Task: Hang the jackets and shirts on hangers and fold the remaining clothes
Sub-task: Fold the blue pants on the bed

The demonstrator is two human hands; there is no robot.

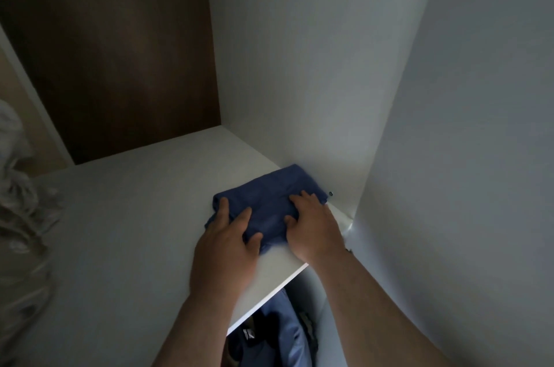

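So it's the inside of a wardrobe, pretty dim. A big white side wall fills the right, and a second white panel stands behind it at the far right. A wide white shelf runs across the middle, with a dark brown panel rising at its far left. A crumpled grey bundle sits at the left edge, too blurry to name.

The folded blue garment lies flat on the shelf, tucked into the far right corner. Its long axis runs left to right, tilting a bit toward the far right. The far right corner touches the white panel, and the near edge sits just back from the shelf's front lip.

Both hands are on it, side by side but not touching. The left hand lies spread on the left end, fingers pointing away. The right hand rests on the right end with fingers a little bent, pressing down and not grabbing anything.

There's loads of bare shelf to the left of the garment, nearly none to the right. Below the front lip another blue garment hangs. There's a tiny metal fitting on the panel just beside the folded corner.
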